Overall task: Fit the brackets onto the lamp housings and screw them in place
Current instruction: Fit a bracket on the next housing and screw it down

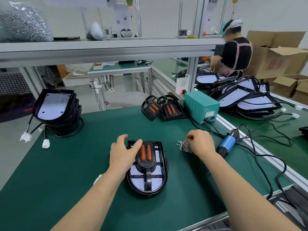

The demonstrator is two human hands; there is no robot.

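Note:
A black lamp housing (162, 182) lies face up on the green mat in front of me. On it sits a black bracket (147, 161) with two orange strips. My left hand (122, 152) rests on the bracket's left side, thumb on its top edge, fingers loosely spread. My right hand (200, 144) reaches into a small pile of screws (183, 145) to the right of the housing, fingertips curled down into the pile. Whether a screw is pinched is hidden.
A blue electric screwdriver (227, 143) lies right of the screws, cabled to a teal power box (200, 106). Two spare brackets (164, 108) lean at the mat's back. A stack of housings (57, 108) stands back left. More housings and another person are at far right.

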